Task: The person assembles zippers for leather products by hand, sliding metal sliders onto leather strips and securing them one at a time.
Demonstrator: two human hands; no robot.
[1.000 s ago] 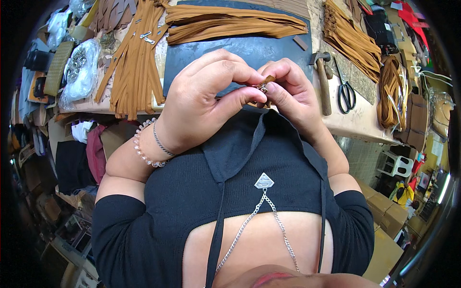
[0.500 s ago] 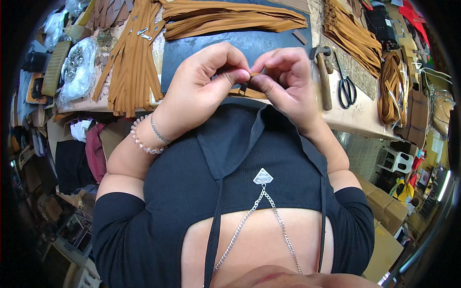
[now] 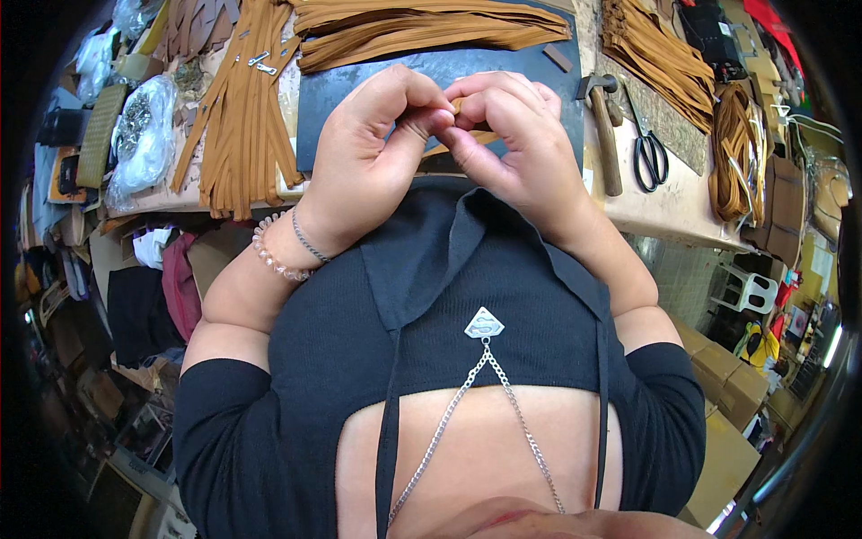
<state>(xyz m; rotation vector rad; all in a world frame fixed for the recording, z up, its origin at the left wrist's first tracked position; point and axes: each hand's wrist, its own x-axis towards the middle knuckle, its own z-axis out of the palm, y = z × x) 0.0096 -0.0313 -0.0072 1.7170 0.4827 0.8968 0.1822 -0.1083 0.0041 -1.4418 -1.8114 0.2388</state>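
My left hand (image 3: 373, 148) and my right hand (image 3: 521, 148) meet over the near part of a dark cutting mat (image 3: 350, 87). Thumbs and fingers of both are pinched together on a tan-brown zipper (image 3: 486, 137). Only a short stretch of its tape shows beneath and between the fingers; the pinched end is mostly covered. Just beyond my hands, a bundle of similar brown zippers (image 3: 431, 29) lies across the mat. More zippers (image 3: 244, 135) hang over the table edge to the left, with metal zipper pulls (image 3: 261, 64) on top.
A hammer (image 3: 602, 144) and black-handled scissors (image 3: 648, 162) lie right of the mat. Further right are another zipper bundle (image 3: 660, 63) and a coiled brown bundle (image 3: 736, 157). At left sits a clear plastic bag (image 3: 144, 130) of small metal parts. A white stool (image 3: 750, 289) stands below.
Both hands have shifted slightly up and left. My right fingers have curled further over the zipper, and the dark bit hanging below the fingertips no longer shows.
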